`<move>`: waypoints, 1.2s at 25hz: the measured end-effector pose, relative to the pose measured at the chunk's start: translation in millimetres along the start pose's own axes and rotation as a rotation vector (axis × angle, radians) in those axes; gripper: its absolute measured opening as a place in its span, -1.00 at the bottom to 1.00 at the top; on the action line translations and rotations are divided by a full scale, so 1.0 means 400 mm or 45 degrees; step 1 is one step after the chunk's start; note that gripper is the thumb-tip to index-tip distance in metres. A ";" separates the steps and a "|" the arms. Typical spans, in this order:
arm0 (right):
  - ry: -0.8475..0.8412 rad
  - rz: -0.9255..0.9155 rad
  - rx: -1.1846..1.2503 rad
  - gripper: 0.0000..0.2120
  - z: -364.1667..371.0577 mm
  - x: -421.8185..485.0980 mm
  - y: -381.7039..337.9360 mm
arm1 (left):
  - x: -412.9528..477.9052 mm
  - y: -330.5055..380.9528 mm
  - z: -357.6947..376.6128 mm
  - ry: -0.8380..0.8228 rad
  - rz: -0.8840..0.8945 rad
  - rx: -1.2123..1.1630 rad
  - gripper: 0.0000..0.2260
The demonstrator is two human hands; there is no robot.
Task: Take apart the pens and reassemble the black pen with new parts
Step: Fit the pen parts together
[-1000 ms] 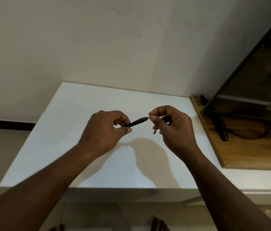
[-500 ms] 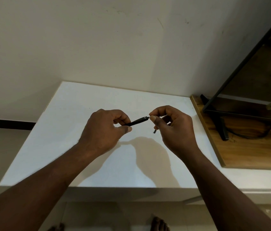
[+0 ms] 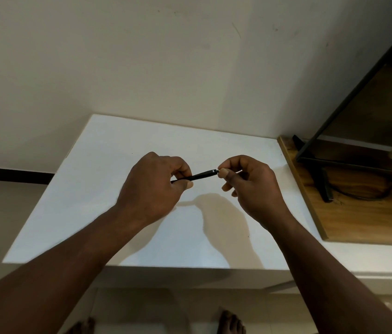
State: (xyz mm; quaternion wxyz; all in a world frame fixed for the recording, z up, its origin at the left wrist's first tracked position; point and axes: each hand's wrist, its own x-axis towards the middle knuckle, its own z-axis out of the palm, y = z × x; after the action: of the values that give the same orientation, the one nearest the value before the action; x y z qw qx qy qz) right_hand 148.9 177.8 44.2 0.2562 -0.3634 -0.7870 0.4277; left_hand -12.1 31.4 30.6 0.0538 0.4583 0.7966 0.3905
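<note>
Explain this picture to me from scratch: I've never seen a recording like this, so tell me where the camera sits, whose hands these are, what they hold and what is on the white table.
There is no machine here. The camera is worn on a person's head and looks forward and down, so both forearms reach in from the bottom edge and the toes show on the floor below.

The left hand grips a thin black pen at one end. The right hand pinches the pen's other end with thumb and forefinger, as if turning or pulling a small part there; that part is too small to identify. The pen is held in the air above the white table, not resting on it.

No loose parts can be made out on the tabletop, only the hands' shadows. To the right, a wooden board carries a dark metal stand and a cable.
</note>
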 end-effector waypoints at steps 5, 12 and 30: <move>-0.062 0.032 0.057 -0.88 -0.005 0.004 0.003 | -0.004 0.006 0.001 -0.009 0.001 0.022 -0.96; -0.112 0.114 0.133 -0.85 -0.010 0.004 0.005 | -0.005 0.008 -0.001 -0.010 0.016 0.066 -0.96; -0.083 0.147 0.232 -0.87 -0.016 0.006 0.005 | 0.003 0.002 -0.008 -0.014 -0.021 0.010 -0.94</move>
State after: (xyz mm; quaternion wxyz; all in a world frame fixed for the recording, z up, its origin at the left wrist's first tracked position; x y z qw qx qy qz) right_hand 152.9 183.5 46.0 0.2374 -0.3692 -0.7305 0.5232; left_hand -13.6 30.7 33.7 0.0595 0.4539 0.8016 0.3845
